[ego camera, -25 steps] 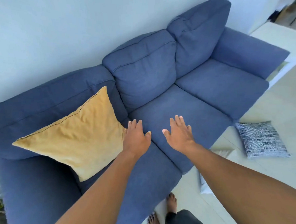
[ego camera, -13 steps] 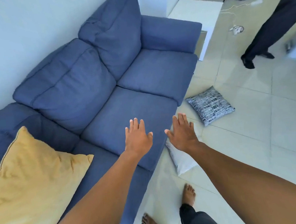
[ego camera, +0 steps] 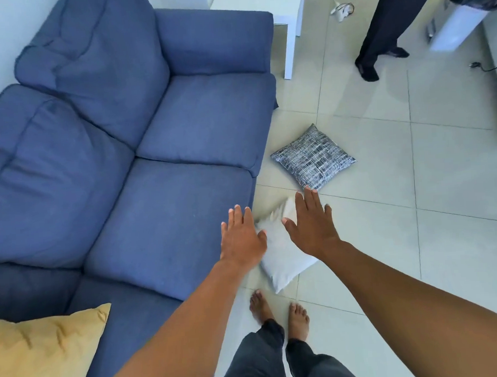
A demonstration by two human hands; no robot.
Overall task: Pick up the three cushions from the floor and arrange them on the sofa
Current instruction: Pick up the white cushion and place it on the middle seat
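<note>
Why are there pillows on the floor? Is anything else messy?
Two cushions lie on the floor tiles instead of the sofa: a white cushion by the sofa's front edge, under the open hands, and a black-and-white patterned cushion further out. A yellow cushion already sits on the sofa. Nothing looks spilled or broken.

A blue sofa (ego camera: 159, 152) fills the left and centre of the frame, its seat cushions bare in the middle. A mustard-yellow cushion (ego camera: 43, 352) sits on its near end, at the lower left corner of the frame, creased and leaning, partly cut off by the frame edge. On the tiled floor (ego camera: 415, 208), just right of the sofa's front edge, lies a plain white cushion (ego camera: 280, 261), flat, one corner pointing toward the bottom of the frame, partly hidden. Above it, right of centre, a black-and-white patterned cushion (ego camera: 313, 157) lies flat, turned like a diamond, close to the white one but apart.
</note>
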